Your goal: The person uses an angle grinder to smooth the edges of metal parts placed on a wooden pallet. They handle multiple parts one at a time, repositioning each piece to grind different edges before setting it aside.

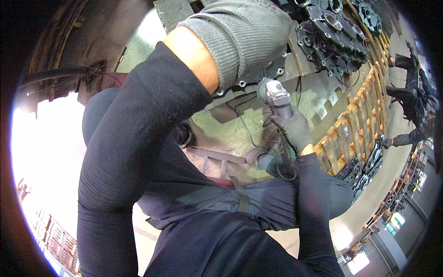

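My right hand (295,129), in a dark glove, is wrapped round the grey body of an angle grinder (279,97). The grinder's silver head points up and its disc is on the left side. A dark cord hangs below the hand. Close to the camera my left hand (244,37), in a grey knitted glove, reaches across the top. Its fingers are turned away and hidden, so I cannot make out what they hold or touch. Partly behind the left glove lies a dark metal casting (278,69) with bolt holes, just beyond the grinder.
Several dark round castings (330,27) are stacked at the upper right. Wooden pallets (355,124) run along the right, with more dark metal parts (362,173) beside them. A black cable (244,122) lies on the greenish floor. Another person (415,97) in dark clothes is at the far right.
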Demonstrator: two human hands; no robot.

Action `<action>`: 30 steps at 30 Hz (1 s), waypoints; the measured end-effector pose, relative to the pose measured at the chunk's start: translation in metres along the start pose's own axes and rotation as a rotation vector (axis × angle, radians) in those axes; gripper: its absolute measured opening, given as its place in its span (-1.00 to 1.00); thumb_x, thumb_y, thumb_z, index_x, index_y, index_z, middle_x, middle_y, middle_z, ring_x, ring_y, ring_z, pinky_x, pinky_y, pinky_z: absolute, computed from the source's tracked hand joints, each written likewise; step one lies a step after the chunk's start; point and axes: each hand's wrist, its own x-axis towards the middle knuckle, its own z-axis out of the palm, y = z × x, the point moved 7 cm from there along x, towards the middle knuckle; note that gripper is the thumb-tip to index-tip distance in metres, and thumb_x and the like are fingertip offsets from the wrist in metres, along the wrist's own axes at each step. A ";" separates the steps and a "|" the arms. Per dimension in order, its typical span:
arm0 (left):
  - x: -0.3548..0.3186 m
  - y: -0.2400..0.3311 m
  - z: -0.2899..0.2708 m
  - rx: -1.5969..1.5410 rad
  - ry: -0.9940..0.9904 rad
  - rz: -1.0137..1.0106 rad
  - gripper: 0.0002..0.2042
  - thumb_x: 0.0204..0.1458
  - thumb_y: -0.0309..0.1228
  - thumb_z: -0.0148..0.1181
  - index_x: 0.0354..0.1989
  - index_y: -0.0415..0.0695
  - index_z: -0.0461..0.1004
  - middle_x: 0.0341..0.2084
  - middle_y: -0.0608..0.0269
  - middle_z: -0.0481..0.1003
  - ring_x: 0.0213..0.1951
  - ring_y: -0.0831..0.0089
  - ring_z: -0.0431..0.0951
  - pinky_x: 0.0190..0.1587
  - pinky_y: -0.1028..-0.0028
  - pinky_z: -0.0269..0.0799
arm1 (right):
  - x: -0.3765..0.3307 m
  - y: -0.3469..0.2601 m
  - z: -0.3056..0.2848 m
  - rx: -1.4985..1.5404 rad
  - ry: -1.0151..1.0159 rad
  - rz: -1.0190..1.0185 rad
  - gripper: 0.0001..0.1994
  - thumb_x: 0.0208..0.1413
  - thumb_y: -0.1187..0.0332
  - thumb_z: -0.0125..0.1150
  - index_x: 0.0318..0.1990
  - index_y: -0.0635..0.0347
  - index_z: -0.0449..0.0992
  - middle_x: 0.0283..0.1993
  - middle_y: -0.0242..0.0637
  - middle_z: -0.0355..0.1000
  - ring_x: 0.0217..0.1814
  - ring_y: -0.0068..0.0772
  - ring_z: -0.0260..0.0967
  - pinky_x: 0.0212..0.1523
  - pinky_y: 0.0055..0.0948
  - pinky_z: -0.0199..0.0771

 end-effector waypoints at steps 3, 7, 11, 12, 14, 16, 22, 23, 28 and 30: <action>-0.001 -0.004 0.006 0.001 0.110 0.000 -0.81 0.10 -0.34 0.28 -0.32 -0.23 0.68 -0.43 -0.08 0.65 -0.31 -0.07 0.72 -0.21 0.10 0.62 | 0.005 0.004 -0.002 -0.024 0.013 0.027 -0.43 0.01 0.04 0.58 0.06 0.27 0.61 -0.08 -0.02 0.69 -0.06 -0.06 0.67 0.03 -0.17 0.59; -0.002 -0.001 -0.001 -0.058 0.020 -0.019 -0.80 0.12 -0.34 0.25 -0.32 -0.24 0.67 -0.42 -0.07 0.66 -0.31 -0.06 0.72 -0.21 0.10 0.62 | 0.012 0.002 0.000 0.001 -0.007 -0.017 -0.43 0.02 0.04 0.56 0.05 0.30 0.61 -0.08 0.00 0.69 -0.06 -0.07 0.67 0.03 -0.18 0.59; -0.006 0.001 -0.006 -0.075 0.009 -0.027 -0.79 0.13 -0.35 0.24 -0.33 -0.25 0.68 -0.43 -0.08 0.66 -0.32 -0.05 0.72 -0.21 0.11 0.62 | 0.008 0.001 0.001 0.077 -0.021 0.005 -0.45 0.03 0.06 0.55 0.03 0.31 0.62 -0.09 -0.01 0.69 -0.07 -0.10 0.66 0.02 -0.18 0.58; -0.005 0.000 -0.006 -0.065 0.017 -0.033 -0.79 0.13 -0.35 0.24 -0.34 -0.25 0.68 -0.43 -0.09 0.65 -0.32 -0.05 0.72 -0.21 0.11 0.62 | 0.007 0.000 0.001 0.098 -0.021 0.019 -0.46 0.03 0.06 0.55 0.03 0.30 0.62 -0.09 -0.02 0.69 -0.07 -0.11 0.66 0.02 -0.18 0.58; -0.004 -0.001 -0.005 -0.050 0.012 -0.045 -0.79 0.12 -0.34 0.24 -0.34 -0.25 0.68 -0.44 -0.09 0.65 -0.32 -0.05 0.72 -0.21 0.11 0.62 | 0.007 -0.006 -0.002 0.035 -0.026 0.025 -0.46 0.03 0.07 0.55 0.03 0.30 0.62 -0.09 -0.05 0.69 -0.08 -0.13 0.65 0.02 -0.19 0.58; -0.002 -0.002 0.000 -0.040 -0.005 -0.043 -0.79 0.11 -0.34 0.25 -0.35 -0.25 0.69 -0.45 -0.10 0.65 -0.33 -0.05 0.72 -0.21 0.11 0.62 | 0.008 -0.007 -0.003 0.030 -0.030 0.010 -0.46 0.03 0.07 0.55 0.04 0.30 0.62 -0.09 -0.06 0.69 -0.08 -0.15 0.65 0.02 -0.19 0.58; -0.002 -0.001 0.003 -0.009 0.082 0.034 -0.82 0.07 -0.37 0.27 -0.38 -0.24 0.69 -0.47 -0.11 0.64 -0.33 -0.07 0.72 -0.21 0.11 0.61 | 0.008 -0.007 -0.005 0.029 -0.027 -0.008 -0.47 0.04 0.07 0.55 0.05 0.28 0.62 -0.09 -0.02 0.69 -0.06 -0.09 0.66 0.00 -0.16 0.58; -0.002 0.000 0.002 -0.028 0.059 0.027 -0.82 0.07 -0.38 0.27 -0.38 -0.24 0.69 -0.47 -0.11 0.64 -0.33 -0.07 0.72 -0.21 0.10 0.61 | 0.012 -0.007 -0.007 0.017 -0.023 -0.031 -0.47 0.04 0.08 0.55 0.05 0.27 0.62 -0.09 -0.01 0.69 -0.06 -0.08 0.66 0.01 -0.16 0.58; -0.002 0.001 -0.010 -0.084 0.012 -0.044 -0.82 0.05 -0.37 0.29 -0.37 -0.25 0.68 -0.46 -0.14 0.64 -0.31 -0.09 0.72 -0.19 0.09 0.62 | 0.002 -0.008 -0.005 -0.044 -0.020 -0.011 -0.45 0.03 0.06 0.55 0.07 0.26 0.61 -0.07 0.01 0.68 -0.03 -0.03 0.67 0.03 -0.17 0.59; -0.008 -0.002 -0.008 -0.057 0.055 -0.029 -0.82 0.06 -0.37 0.29 -0.36 -0.25 0.68 -0.46 -0.14 0.64 -0.30 -0.08 0.72 -0.19 0.09 0.62 | -0.008 -0.009 -0.003 -0.018 -0.036 -0.021 -0.47 0.06 0.14 0.54 0.10 0.29 0.61 -0.07 -0.04 0.69 -0.08 -0.16 0.64 0.03 -0.24 0.58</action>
